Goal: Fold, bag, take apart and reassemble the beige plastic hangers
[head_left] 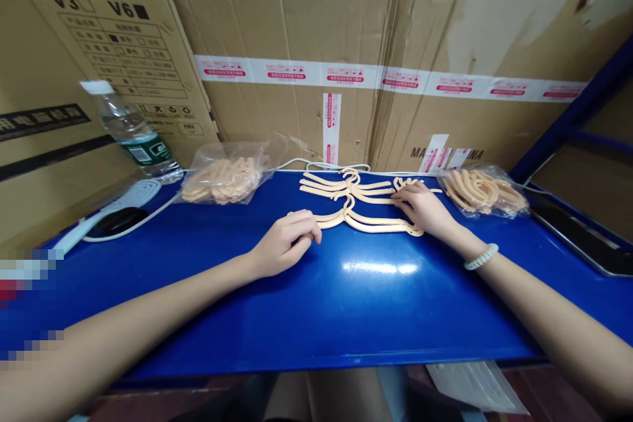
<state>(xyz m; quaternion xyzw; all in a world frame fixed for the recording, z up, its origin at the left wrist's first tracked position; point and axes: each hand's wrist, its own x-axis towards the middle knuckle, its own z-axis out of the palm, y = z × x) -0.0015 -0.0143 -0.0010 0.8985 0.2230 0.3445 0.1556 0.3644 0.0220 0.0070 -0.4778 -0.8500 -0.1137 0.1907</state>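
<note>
Several small beige plastic hangers [353, 194] lie stacked side by side on the blue table [346, 303]. My left hand [287, 244] is curled, its fingertips pinching the left end of the nearest hanger [366, 224]. My right hand [422, 208], with a white bead bracelet on the wrist, rests on the right ends of the hangers, fingers bent over them.
Two clear bags of beige hangers lie at the back: one left [225, 178], one right [482, 191]. A water bottle [131, 132], a white power strip [123, 201] and a black device stand at left. A dark tablet [581, 237] lies at right. Cardboard boxes [346, 46] wall the back.
</note>
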